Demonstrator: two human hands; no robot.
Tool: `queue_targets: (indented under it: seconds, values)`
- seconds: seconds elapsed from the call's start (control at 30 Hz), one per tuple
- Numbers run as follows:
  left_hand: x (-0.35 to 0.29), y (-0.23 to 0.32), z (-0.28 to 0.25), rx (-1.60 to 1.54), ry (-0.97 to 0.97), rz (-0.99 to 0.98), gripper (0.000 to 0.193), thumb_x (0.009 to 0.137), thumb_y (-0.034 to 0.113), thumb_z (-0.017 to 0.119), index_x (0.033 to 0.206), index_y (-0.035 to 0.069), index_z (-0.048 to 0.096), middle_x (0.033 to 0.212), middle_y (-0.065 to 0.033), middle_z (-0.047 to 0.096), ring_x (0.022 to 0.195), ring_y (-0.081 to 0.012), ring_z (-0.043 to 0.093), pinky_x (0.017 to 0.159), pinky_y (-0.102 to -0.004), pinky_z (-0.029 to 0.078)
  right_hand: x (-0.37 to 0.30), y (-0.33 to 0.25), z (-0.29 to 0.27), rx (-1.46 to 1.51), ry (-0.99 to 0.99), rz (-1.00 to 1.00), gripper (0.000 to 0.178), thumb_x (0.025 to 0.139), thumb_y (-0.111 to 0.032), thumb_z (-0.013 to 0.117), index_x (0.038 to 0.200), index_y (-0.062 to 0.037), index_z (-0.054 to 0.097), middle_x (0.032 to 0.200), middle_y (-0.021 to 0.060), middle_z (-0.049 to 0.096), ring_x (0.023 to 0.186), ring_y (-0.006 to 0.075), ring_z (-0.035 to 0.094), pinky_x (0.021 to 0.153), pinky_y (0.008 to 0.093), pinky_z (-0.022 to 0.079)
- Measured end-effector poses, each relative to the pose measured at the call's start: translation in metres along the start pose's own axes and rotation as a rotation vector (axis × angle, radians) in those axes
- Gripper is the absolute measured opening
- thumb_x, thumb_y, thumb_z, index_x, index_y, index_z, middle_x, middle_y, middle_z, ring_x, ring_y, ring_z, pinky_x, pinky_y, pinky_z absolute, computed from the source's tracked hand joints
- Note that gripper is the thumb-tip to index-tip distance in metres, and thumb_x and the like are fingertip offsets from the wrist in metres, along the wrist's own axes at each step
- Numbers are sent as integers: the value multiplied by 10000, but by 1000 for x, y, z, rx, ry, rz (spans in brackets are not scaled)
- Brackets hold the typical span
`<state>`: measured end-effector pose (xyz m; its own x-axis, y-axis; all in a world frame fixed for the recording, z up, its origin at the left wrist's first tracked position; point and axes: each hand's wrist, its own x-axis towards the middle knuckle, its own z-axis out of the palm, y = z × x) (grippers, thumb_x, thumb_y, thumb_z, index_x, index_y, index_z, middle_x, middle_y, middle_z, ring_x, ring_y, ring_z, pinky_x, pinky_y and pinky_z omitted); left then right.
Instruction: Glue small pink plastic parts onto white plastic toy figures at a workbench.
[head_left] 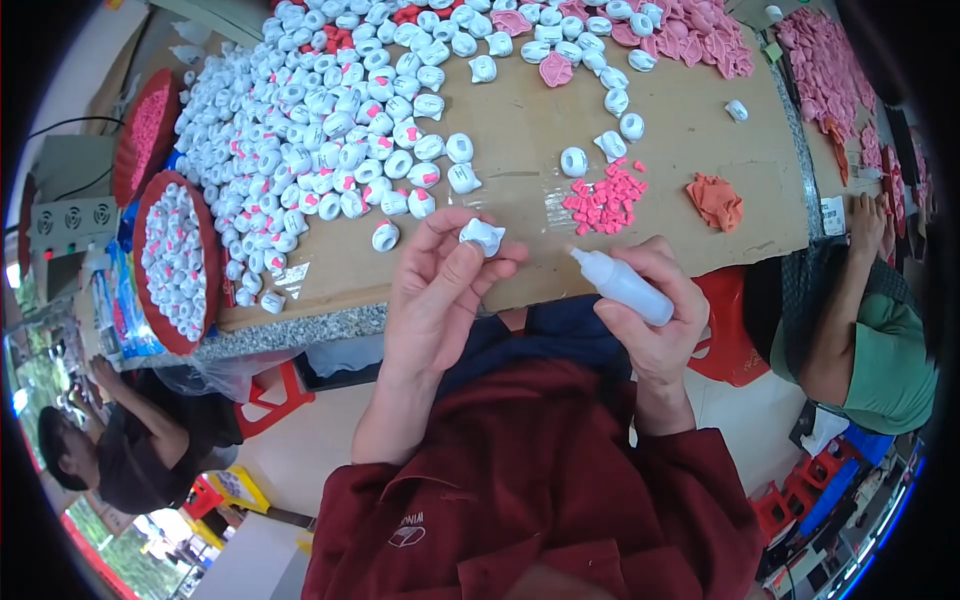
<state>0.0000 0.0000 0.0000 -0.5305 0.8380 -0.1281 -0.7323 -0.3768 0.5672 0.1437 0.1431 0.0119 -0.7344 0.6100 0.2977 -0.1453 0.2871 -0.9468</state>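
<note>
Between thumb and fingers, my left hand [440, 290] pinches a small white cat-head piece [482, 236] with pointed ears. My right hand [665, 310] is wrapped round a translucent squeeze bottle [628, 287], its narrow nozzle tilted toward the left hand but apart from the piece. Just beyond the bottle lies a small heap of pink bow-shaped bits [607, 198]. A large spread of white cat-head pieces [330, 120] covers the left and far side of the cardboard, several of them bearing a pink bow.
A crumpled orange cloth [715, 202] lies at the right. Pink flat pieces [690, 35] are piled at the far right. A red bowl [207, 255] of white pieces and another red bowl [170, 100] of pink bits stand at the left. Co-workers sit on both sides.
</note>
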Motion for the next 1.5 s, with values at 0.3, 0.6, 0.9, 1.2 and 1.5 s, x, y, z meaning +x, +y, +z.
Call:
queue_targets:
  seconds: [0.3,0.6,0.9,1.2,1.5]
  values:
    - [-6,-11,-7,-25,178,-19,225,859,41,506,1084,37,492,1124,-114,532,1008,-160,531,855,-269,431,-4,-8,7,0,-20,143,316,608,-62,753,880,39,630,724,70,616,636,124,504,549,223,390]
    - [-6,-14,-7,-8,192,-16,228,860,52,501,1088,30,504,1148,-144,512,1028,-245,524,862,-289,453,-4,-7,9,-32,-30,213,311,619,-72,750,886,36,632,708,69,608,615,118,485,532,228,375]
    - [-3,-14,-6,-14,211,4,229,859,45,500,1088,32,508,1154,-143,513,1034,-245,524,869,-291,452,-3,-7,5,-45,-22,226,282,632,-64,735,875,35,635,710,74,610,623,122,495,540,228,380]
    - [-2,-15,-6,2,223,9,235,858,33,495,1093,34,508,1150,-140,517,1029,-240,528,863,-286,451,0,-9,7,-36,-68,236,273,635,-57,734,877,25,637,692,59,593,629,114,496,553,223,382]
    - [-19,-16,-9,115,277,35,256,837,-5,519,1092,-3,498,1123,-132,535,982,-166,539,845,-273,438,13,7,33,167,82,330,367,661,-46,707,995,5,563,888,92,583,708,139,536,632,245,422]
